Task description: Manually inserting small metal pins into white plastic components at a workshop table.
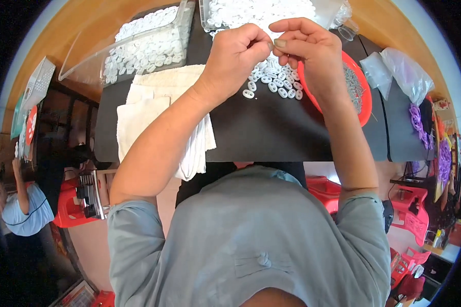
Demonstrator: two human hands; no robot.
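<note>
Both hands meet fingertip to fingertip above a loose pile of small white oval pieces with two holes on the dark table. My left hand is closed, thumb pressed against the bent index finger. My right hand pinches with thumb and index finger, touching or nearly touching the left fingertips, its other fingers loosely curled. Whatever sits between the fingertips is too small to make out. Partly under my right wrist stands a red bowl of small, thin grey metal pieces.
A clear bin of white pieces stands at the far left, and another heap of them fills a container at the back. Folded white towels hang over the near table edge. Plastic bags and purple cord lie right.
</note>
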